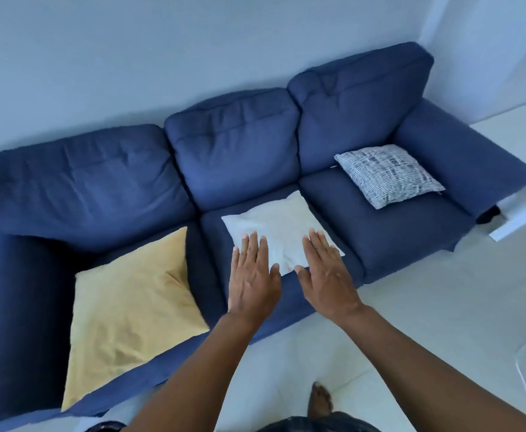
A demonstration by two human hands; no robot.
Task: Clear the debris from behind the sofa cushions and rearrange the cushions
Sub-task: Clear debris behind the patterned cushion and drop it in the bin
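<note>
A blue three-seat sofa stands against the wall with three back cushions upright. A yellow cushion lies flat on the left seat. On the middle seat lies a white cushion. My left hand and my right hand are stretched out flat over its near edge, palms down, fingers apart, holding nothing. A striped white-and-blue cushion lies flat on the right seat beside the armrest. No debris shows on the seats.
Pale floor runs in front of the sofa, with my bare foot on it. A white table or ledge stands past the right armrest. The wall is close behind the sofa.
</note>
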